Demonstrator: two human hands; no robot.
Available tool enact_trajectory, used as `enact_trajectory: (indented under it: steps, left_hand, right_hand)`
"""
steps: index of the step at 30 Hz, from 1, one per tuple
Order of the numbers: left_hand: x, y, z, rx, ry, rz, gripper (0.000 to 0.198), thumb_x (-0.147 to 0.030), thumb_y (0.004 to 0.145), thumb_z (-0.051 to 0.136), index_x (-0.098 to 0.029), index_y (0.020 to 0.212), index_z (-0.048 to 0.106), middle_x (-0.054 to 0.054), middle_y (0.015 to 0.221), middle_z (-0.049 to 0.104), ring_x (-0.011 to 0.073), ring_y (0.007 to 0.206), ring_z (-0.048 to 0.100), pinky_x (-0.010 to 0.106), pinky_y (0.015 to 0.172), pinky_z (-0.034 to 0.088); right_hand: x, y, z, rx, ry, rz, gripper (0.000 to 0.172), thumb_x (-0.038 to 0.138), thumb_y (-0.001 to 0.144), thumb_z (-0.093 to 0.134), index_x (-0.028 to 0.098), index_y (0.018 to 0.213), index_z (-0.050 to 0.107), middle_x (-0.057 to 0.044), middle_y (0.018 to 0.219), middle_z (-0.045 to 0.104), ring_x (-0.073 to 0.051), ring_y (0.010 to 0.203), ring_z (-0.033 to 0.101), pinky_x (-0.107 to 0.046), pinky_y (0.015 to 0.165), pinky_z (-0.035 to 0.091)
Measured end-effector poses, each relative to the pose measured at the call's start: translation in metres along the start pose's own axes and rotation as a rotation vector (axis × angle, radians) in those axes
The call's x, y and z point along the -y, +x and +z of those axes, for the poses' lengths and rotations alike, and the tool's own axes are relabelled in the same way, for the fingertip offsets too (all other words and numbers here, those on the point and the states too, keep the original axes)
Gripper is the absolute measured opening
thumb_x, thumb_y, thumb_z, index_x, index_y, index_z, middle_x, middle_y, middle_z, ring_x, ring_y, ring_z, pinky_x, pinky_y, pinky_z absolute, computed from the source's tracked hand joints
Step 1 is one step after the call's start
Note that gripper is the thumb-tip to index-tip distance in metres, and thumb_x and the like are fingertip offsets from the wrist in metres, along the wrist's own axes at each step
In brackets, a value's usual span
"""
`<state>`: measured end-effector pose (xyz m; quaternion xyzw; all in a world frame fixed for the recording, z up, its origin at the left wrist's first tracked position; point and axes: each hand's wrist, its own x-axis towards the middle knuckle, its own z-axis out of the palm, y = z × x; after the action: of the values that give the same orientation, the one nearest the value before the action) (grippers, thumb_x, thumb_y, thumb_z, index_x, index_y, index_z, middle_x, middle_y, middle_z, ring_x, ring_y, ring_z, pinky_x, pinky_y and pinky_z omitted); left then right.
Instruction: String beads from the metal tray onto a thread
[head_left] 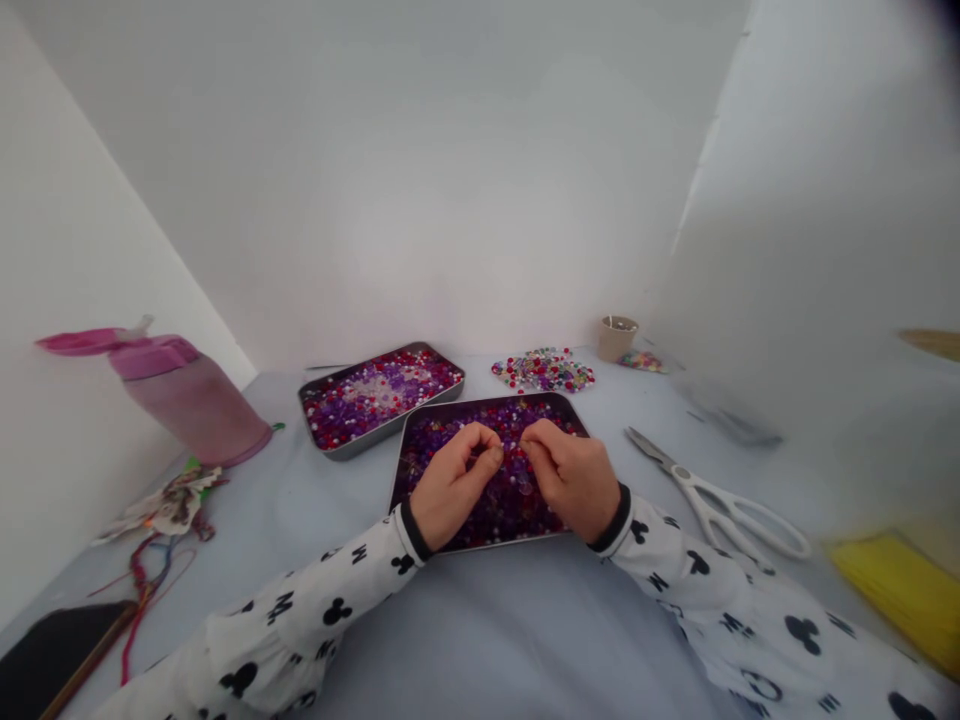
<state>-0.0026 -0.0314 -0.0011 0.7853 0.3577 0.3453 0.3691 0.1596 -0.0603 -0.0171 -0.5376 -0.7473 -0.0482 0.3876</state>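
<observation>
Both hands hover over a metal tray (405,452) full of purple and red beads. My left hand (448,487) is closed in a pinch, thumb and forefinger pressed together at its tip. My right hand (574,478) is also pinched, its fingertips almost meeting those of the left. What they hold is too small to make out. Both wrists wear white sleeves with black mouse-head prints.
A second bead tray (315,395) lies behind to the left. A loose bead pile (544,369) and a small cup (616,337) sit at the back. White scissors (712,495) lie right, a yellow object (900,590) beyond them. A pink bottle (184,395), threads (161,540) and a phone (52,655) are left.
</observation>
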Motion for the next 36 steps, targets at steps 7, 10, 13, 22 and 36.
enact_trajectory:
  steps: [7, 10, 13, 22, 36]
  left_hand:
    - [-0.003, 0.002, -0.004, -0.063, -0.076, -0.090, 0.020, -0.031, 0.086, 0.043, -0.016, 0.073, 0.046, -0.003, 0.067, 0.044, 0.0101, 0.062, 0.040, 0.023, 0.061, 0.034]
    - [-0.006, 0.002, -0.006, -0.096, -0.086, -0.082, 0.020, -0.032, 0.086, 0.043, -0.016, 0.076, 0.049, -0.002, 0.070, 0.048, 0.0109, 0.066, 0.044, 0.023, 0.063, 0.036]
    - [-0.007, 0.001, -0.004, -0.020, -0.131, -0.025, 0.018, -0.030, 0.086, 0.044, -0.017, 0.091, 0.054, 0.001, 0.088, 0.056, 0.0134, 0.082, 0.050, 0.025, 0.076, 0.038]
    - [0.001, 0.004, 0.001, 0.161, -0.272, -0.134, 0.008, -0.022, 0.078, 0.051, -0.015, 0.083, 0.052, -0.001, 0.075, 0.053, 0.0103, 0.067, 0.048, 0.023, 0.064, 0.040]
    - [0.004, 0.008, 0.000, 0.208, -0.394, -0.225, 0.007, -0.022, 0.072, 0.048, -0.016, 0.075, 0.049, -0.004, 0.065, 0.045, 0.0085, 0.058, 0.044, 0.022, 0.057, 0.038]
  right_hand:
    - [0.000, -0.002, 0.000, -0.015, 0.058, -0.022, 0.017, 0.022, 0.088, 0.041, 0.019, 0.080, 0.056, 0.000, 0.064, 0.061, -0.011, 0.055, 0.055, -0.020, 0.058, 0.035]
    - [0.000, -0.003, -0.001, -0.018, 0.085, -0.052, 0.018, 0.023, 0.088, 0.040, 0.019, 0.080, 0.056, 0.000, 0.067, 0.062, -0.011, 0.057, 0.056, -0.020, 0.059, 0.036]
    - [0.000, -0.004, -0.001, -0.010, 0.101, -0.074, 0.019, 0.022, 0.089, 0.039, 0.018, 0.082, 0.057, -0.001, 0.068, 0.063, -0.010, 0.059, 0.057, -0.020, 0.060, 0.037]
    - [0.001, -0.005, -0.001, -0.011, 0.102, -0.105, 0.023, 0.021, 0.090, 0.037, 0.018, 0.082, 0.058, -0.001, 0.069, 0.062, -0.010, 0.060, 0.057, -0.020, 0.061, 0.037]
    - [-0.001, -0.002, -0.002, -0.039, 0.144, -0.102, 0.022, 0.021, 0.089, 0.039, 0.020, 0.082, 0.060, -0.001, 0.074, 0.065, -0.011, 0.066, 0.058, -0.021, 0.066, 0.040]
